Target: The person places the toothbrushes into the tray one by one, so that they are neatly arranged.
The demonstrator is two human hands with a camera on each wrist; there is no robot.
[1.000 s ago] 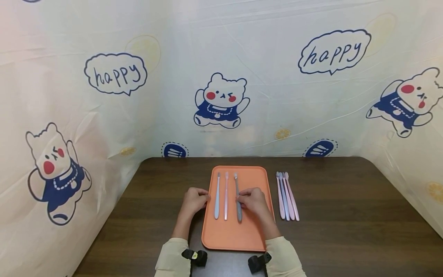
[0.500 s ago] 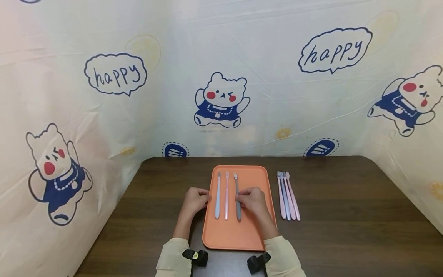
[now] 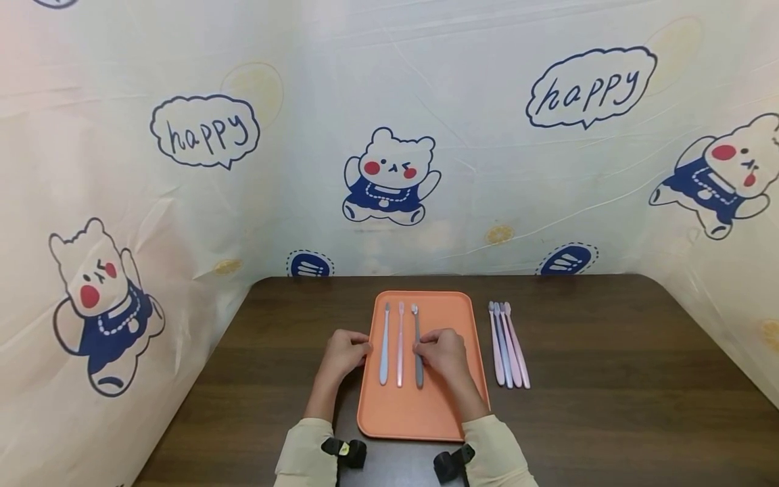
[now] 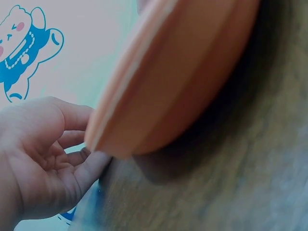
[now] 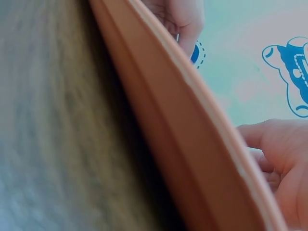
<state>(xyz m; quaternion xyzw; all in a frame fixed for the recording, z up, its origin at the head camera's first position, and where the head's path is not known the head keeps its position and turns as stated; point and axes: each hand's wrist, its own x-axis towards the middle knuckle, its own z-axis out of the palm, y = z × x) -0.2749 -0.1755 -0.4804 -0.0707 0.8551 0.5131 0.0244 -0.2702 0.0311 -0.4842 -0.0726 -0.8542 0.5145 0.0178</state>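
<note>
An orange tray point(image 3: 426, 416) lies on the table with three toothbrushes in a row on it. At the left is a light blue toothbrush point(image 3: 385, 345), with a pink toothbrush point(image 3: 400, 345) beside it. To their right lies a grey toothbrush point(image 3: 418, 372), its head pointing to the back. My right hand point(image 3: 447, 352) pinches the grey toothbrush near the middle of its handle. With thumb and fingers, my left hand point(image 3: 345, 352) grips the tray's left rim. In the right wrist view the tray wall hides the right fingertips.
Several pink and bluish toothbrushes point(image 3: 510, 348) lie close together on the brown table point(image 3: 615, 358), right of the tray. A cloth point(image 3: 481, 169) printed with cartoon bears hangs behind the table and at both sides.
The lower end of the grey toothbrush has swung slightly left on the tray, so it lies straighter. My left hand keeps its hold on the rim.
</note>
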